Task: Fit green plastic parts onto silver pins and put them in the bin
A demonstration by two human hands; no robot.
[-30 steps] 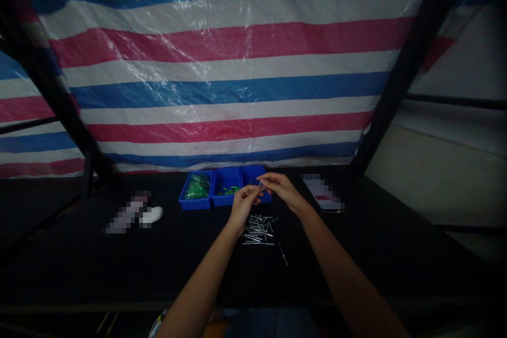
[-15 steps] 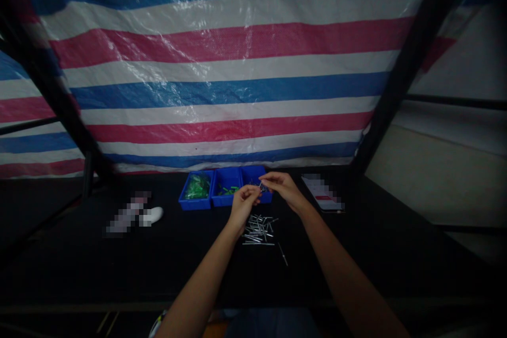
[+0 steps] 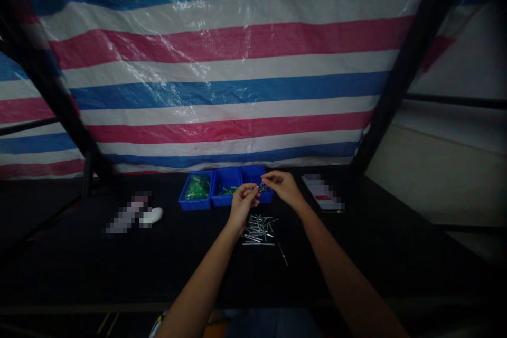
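Note:
My left hand (image 3: 242,205) is closed in a pinch at the front of the right blue bin (image 3: 253,171). Between its fingertips is a small shiny metal pin, its exact kind too small to make out. My right hand (image 3: 283,186) pinches a small metal piece close by, its fingertips almost meeting those of the left. More metal bits show in the right bin behind the fingers, partly hidden. Below both hands a pile of thin silvery metal pins (image 3: 258,229) lies on the black table (image 3: 190,259). One loose metal pin (image 3: 283,254) with a thicker middle rests apart from the pile.
The middle blue bin (image 3: 226,200) holds small green plastic pieces. In the left blue bin (image 3: 195,204) is a clear bag of green pieces (image 3: 198,187). A phone (image 3: 322,193) lies at the right. A white rounded object (image 3: 157,214) sits at the left. A striped tarp (image 3: 229,84) hangs behind.
My right hand has shifted slightly up and away from the left fingertips. My left hand has barely moved. The pile and the bins look the same.

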